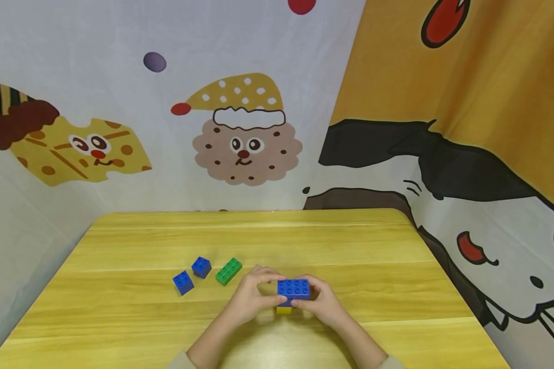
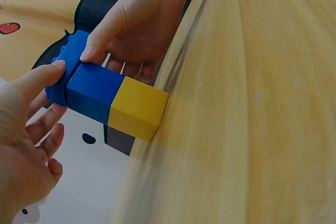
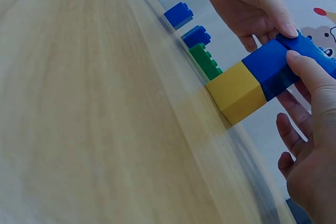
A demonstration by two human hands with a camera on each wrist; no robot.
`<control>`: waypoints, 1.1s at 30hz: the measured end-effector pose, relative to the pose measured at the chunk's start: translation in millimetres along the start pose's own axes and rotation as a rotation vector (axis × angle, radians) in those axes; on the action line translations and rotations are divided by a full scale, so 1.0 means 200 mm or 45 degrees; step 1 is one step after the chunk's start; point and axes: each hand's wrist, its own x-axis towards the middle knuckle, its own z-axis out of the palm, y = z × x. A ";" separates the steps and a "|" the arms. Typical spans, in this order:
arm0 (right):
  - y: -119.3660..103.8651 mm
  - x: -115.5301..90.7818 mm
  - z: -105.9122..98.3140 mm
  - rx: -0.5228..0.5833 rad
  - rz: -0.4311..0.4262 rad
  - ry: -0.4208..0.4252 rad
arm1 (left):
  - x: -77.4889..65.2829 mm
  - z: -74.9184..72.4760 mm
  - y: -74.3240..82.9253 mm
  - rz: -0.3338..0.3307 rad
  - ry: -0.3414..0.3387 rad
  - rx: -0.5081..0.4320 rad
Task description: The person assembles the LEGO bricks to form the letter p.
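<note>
A long blue brick (image 1: 293,289) with two rows of studs tops a small stack. Beneath it come a blue brick (image 2: 95,92) and, at the bottom on the table, a yellow brick (image 2: 137,107). My left hand (image 1: 253,296) pinches the long brick's left end between thumb and fingers. At its other end my right hand (image 1: 322,302) grips it, the thumb on the near side. In the left wrist view the long brick sits slightly askew on the blue one, a narrow gap between them. Some fingertips are hidden behind the bricks.
Left of the stack on the wooden table (image 1: 120,318) lie a green brick (image 1: 229,271) and two small blue bricks, one nearer (image 1: 183,283) and one farther (image 1: 201,267). A printed cloth (image 1: 240,51) hangs behind the table's far edge.
</note>
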 end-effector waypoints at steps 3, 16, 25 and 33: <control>-0.01 0.00 0.00 -0.024 0.029 0.007 | 0.00 0.00 0.00 0.035 -0.005 0.043; 0.01 0.00 0.00 0.021 -0.015 -0.019 | -0.01 0.02 0.01 0.079 0.040 0.165; -0.01 0.00 0.00 0.008 -0.022 -0.015 | -0.02 0.03 0.00 0.029 0.034 0.114; 0.13 0.00 -0.03 -0.022 -0.061 -0.021 | -0.03 0.05 -0.02 0.003 0.073 0.029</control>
